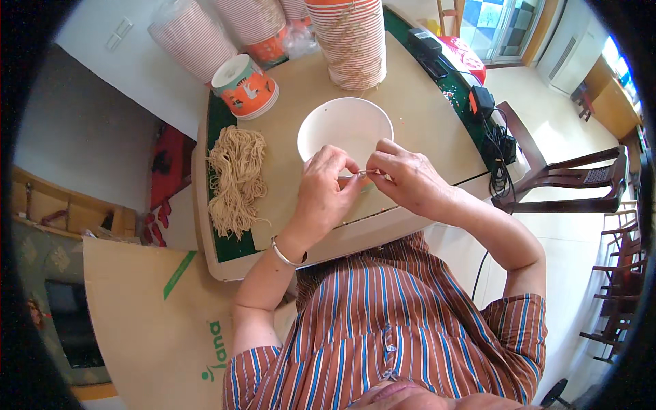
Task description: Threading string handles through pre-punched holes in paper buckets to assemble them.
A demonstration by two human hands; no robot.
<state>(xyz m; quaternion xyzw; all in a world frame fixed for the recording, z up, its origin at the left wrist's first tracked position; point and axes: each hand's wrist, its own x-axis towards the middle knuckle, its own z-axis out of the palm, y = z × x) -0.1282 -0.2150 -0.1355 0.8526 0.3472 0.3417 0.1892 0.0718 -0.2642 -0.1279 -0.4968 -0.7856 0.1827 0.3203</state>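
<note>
My left hand (324, 191) and my right hand (408, 175) meet at the near side of a white round tub (342, 123), whose open mouth faces up. Both hands are closed, thumbs and fingertips pinched close together. Something small and thin passes between the fingertips, too small to name. A bit of orange shows beside the left fingertips, partly hidden. To the left of the tub lies a loose bundle of beige string (236, 178). Behind the tub rises a tall stack of nested paper tubs (354, 51) with strands of string hanging over it.
An orange printed tub (244, 85) stands at the table's back left, in front of more tub stacks (191, 37). Black adapters and cables (502, 147) lie along the right edge. A dark wooden chair (581, 178) stands to the right. A large cardboard sheet (150, 321) leans at the left.
</note>
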